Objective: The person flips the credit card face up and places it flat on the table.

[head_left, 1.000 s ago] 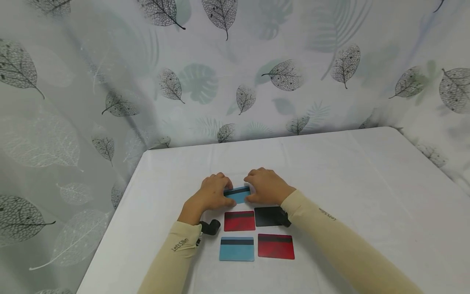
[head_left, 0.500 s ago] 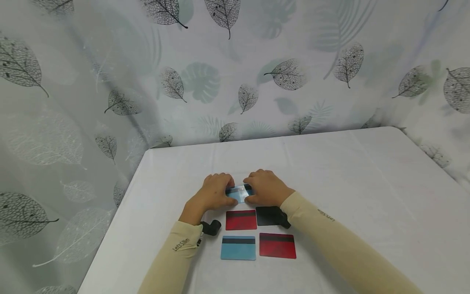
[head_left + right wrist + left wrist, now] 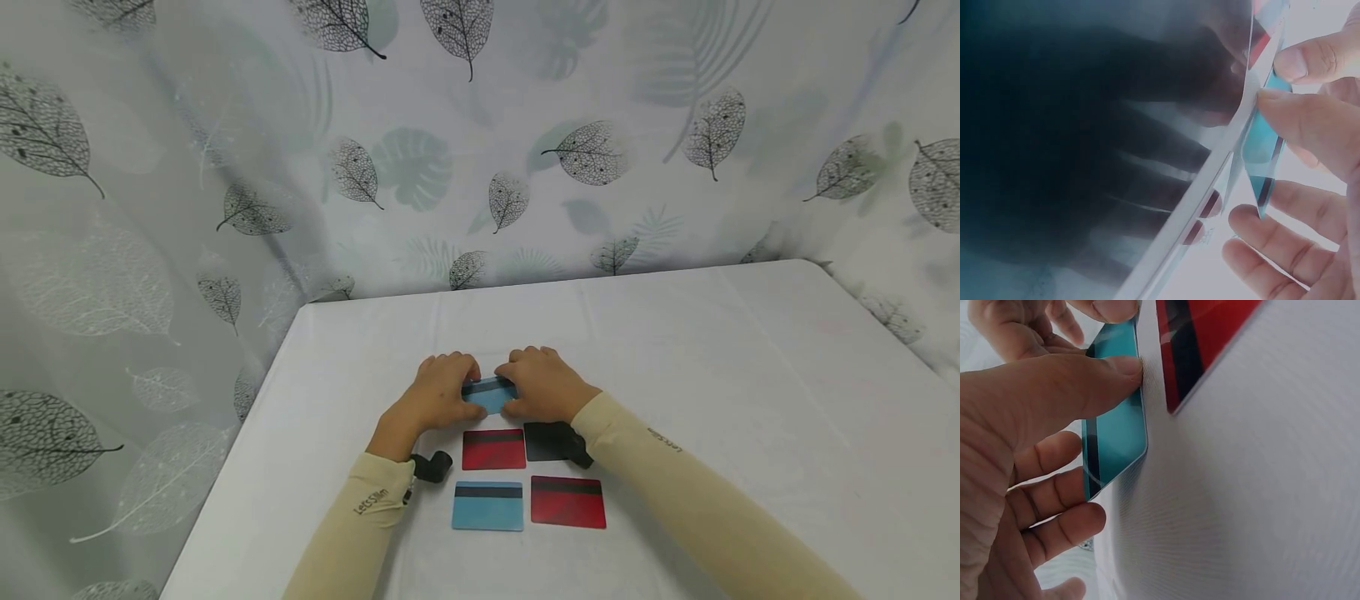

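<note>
A blue card with a dark stripe point(image 3: 489, 397) is held between both hands at the far end of the laid-out cards. My left hand point(image 3: 441, 392) pinches its left part, thumb on the near face and fingers behind, as the left wrist view shows. My right hand point(image 3: 546, 385) pinches the right end the same way. In the left wrist view the blue card point(image 3: 1121, 428) stands tilted, its lower long edge close to the white table; whether it touches cannot be told. Just nearer lie a red card point(image 3: 493, 450) and a black card point(image 3: 546, 442), partly covered by a wrist camera.
Another blue card point(image 3: 487, 506) and a second red card point(image 3: 567, 502) lie in the nearer row on the white table point(image 3: 712, 400). A black wrist camera point(image 3: 432, 467) sits by the left wrist. Leaf-patterned curtains point(image 3: 510, 125) hang behind and beside the table.
Glare crossed the blue card half a second ago and is gone now, so its tilt has altered slightly. Both hands keep their hold. The other cards lie as before; the view has shifted a little.
</note>
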Tool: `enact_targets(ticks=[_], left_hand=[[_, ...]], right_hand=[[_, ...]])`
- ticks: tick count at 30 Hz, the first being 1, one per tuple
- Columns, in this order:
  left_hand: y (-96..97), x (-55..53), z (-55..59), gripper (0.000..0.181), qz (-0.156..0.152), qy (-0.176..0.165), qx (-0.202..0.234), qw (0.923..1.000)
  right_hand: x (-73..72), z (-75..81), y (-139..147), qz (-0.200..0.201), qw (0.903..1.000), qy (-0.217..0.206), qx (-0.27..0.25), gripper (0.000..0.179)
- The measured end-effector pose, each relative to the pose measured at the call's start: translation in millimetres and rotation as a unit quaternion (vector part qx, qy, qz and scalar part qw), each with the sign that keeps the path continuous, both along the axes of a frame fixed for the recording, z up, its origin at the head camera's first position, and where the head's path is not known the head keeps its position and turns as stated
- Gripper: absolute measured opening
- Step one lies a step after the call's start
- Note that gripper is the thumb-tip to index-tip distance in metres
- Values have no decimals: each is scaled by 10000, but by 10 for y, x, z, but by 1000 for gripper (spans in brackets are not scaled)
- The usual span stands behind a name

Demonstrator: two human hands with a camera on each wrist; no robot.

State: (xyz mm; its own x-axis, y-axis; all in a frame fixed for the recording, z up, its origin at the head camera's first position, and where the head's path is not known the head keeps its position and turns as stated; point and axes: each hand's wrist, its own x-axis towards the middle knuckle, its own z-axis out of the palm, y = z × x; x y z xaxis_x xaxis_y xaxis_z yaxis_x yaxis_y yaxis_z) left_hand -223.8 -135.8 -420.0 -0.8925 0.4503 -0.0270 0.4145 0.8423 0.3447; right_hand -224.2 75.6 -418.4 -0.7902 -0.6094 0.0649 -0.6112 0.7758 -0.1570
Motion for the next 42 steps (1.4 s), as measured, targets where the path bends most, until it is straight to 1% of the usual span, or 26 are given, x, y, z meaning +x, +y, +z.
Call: enact_targets(ticks=[5, 12, 20, 26, 30, 35, 37, 42], left_hand=[[-5, 4, -12, 44, 3, 39, -3, 10000], [-15, 24, 6, 43, -5, 51, -19, 10000], [-10, 41, 8, 49, 13, 29, -38, 10000], [-2, 51, -7, 53, 29, 60, -27, 10000], [-2, 65, -1, 57, 5, 101, -74, 9999], [-6, 68, 15, 57, -37, 169, -145, 9997], [-6, 67, 29, 57, -31, 196, -218, 9996], [-10, 66, 80, 55, -12, 342, -207, 9992]], right_hand=[[12, 4, -15, -24, 10000, -7, 18, 51], [17, 12, -23, -9, 9998, 123, 147, 52], [33, 24, -23, 31, 9977, 476, 473, 55], [43, 47, -13, 31, 9961, 668, 581, 54], [45, 61, -7, -8, 9963, 680, 530, 52], [57, 88, -1, -33, 9966, 702, 426, 51], [64, 100, 0, -43, 9968, 717, 355, 51], [69, 122, -3, -121, 9976, 661, 188, 52]])
